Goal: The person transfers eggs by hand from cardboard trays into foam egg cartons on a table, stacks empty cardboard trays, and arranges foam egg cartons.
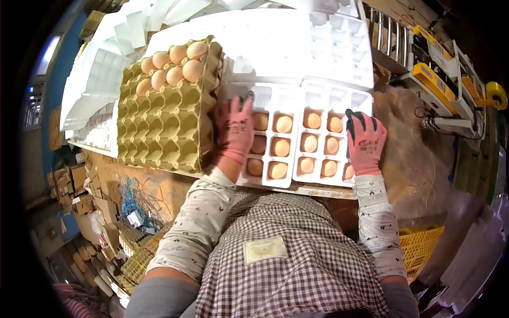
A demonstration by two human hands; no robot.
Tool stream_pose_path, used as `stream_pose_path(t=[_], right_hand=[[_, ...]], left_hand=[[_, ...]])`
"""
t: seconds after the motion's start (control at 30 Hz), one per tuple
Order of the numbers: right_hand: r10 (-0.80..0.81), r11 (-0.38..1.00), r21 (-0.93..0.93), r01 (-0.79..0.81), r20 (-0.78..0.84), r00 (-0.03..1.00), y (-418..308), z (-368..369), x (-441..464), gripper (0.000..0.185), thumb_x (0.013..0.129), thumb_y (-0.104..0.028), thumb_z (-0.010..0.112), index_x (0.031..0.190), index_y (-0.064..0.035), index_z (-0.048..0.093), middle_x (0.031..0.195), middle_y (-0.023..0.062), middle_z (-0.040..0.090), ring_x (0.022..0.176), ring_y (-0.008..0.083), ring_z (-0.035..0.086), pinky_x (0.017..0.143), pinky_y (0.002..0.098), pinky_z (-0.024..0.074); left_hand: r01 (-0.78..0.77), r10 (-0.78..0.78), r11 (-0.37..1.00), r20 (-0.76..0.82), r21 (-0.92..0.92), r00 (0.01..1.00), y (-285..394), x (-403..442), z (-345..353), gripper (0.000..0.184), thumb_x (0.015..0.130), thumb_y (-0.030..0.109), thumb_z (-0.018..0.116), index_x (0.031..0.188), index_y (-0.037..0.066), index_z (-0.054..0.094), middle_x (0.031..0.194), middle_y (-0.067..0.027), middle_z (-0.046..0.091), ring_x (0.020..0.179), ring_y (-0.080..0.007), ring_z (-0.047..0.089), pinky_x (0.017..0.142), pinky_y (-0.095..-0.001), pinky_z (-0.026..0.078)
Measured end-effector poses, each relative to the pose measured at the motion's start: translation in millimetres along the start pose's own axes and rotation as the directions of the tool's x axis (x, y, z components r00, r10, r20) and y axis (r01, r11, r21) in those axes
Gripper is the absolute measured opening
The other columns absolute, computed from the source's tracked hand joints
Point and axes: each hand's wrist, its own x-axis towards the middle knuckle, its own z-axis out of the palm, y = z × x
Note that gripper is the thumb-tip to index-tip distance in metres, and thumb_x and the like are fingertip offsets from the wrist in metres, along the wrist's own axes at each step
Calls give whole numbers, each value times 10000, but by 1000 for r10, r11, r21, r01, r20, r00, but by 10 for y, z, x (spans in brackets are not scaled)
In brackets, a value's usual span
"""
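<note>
Both my hands wear pink gloves with dark fingertips. My left hand [234, 130] is at the left side of a white foam egg tray [287, 106], its fingers bent over the outer cells. My right hand [367, 142] curls over the right side of a second foam egg tray [316, 97] beside it. What lies under the fingers of either hand is hidden. Brown eggs [283, 123] sit in the lower rows of both foam trays; the visible top-row cells are bare. Left of my left hand, a stack of pulp egg trays [159, 127] holds several eggs [175, 74] at its far end.
More white foam trays [339, 50] lie behind, and others [98, 79] are stacked at the left. A metal frame with yellow parts [435, 79] stands right. Cardboard boxes [79, 180] and blue strings [135, 199] are lower left; a yellow basket [421, 246] is lower right.
</note>
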Motion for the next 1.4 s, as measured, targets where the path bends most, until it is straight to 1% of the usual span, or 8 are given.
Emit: stream_pose_path(t=[0.27,0.47,0.57,0.73,0.87,1.0,1.23,1.4], right_hand=[[121,987,-137,-89,245,962,119,307,107,621,869,-255,625,1422,-92,394,1488,110,344,1385,382,263,1130,597,148],[7,663,749,19,-31,999,-1413,-679,932,481,807,-47,652,1265,32,529,1272,156,535,1143,312,544,983,363,435],[-269,778,592,208,16,963,-2440,-942,1467,655,701,-186,791,1273,-7,527,1127,167,549,1028,321,571,891,371,474],[-365,869,390,306,85,927,-2766,-901,1940,492,680,-224,821,1059,-73,546,959,84,610,899,230,628,768,334,506],[-25,-86,813,-576,576,817,-2641,-1097,1971,553,745,-273,773,1228,-78,590,1000,146,615,928,180,634,771,300,518],[-274,954,180,240,191,943,-3243,-1046,2010,442,731,-316,785,1089,-110,627,1009,129,610,924,263,640,799,353,522],[-282,955,181,236,292,914,-3684,-1060,2070,499,795,-345,705,1145,-18,567,1050,137,597,992,226,616,719,344,539],[-211,961,-161,224,98,973,-3771,-723,1997,456,800,-385,712,1142,-112,581,986,109,571,920,232,583,783,354,517]], left_hand=[[-468,588,683,42,-561,808,206,-282,-1382,453,739,267,705,1174,189,606,1218,-126,565,1170,-326,518,954,-470,427],[-325,307,945,-221,-47,926,-1556,425,-2181,500,672,95,785,1145,96,622,1137,-114,606,994,-302,596,834,-401,473],[-309,265,934,236,177,935,-2117,735,-2026,640,624,114,822,1217,100,582,1193,-113,587,1103,-314,556,986,-403,435],[-171,263,864,134,-474,956,-2706,928,-1804,665,672,137,812,1267,79,519,1211,-90,584,1123,-210,557,950,-331,449],[234,133,3,232,-972,964,-3058,1223,-1833,394,834,62,660,1219,44,579,1159,-43,608,1027,-128,583,873,-270,491],[-366,400,892,86,-266,913,-2847,1413,-1730,481,755,166,758,1195,87,581,1093,-94,625,916,-248,631,813,-343,519],[-309,404,757,41,-575,914,-2759,1559,-1717,618,772,114,706,1345,180,481,1043,-131,641,1020,-342,612,860,-401,497],[-563,581,810,104,-164,807,-2561,1776,-1561,481,753,127,736,1215,193,618,1178,-143,589,1070,-317,591,874,-412,497]])
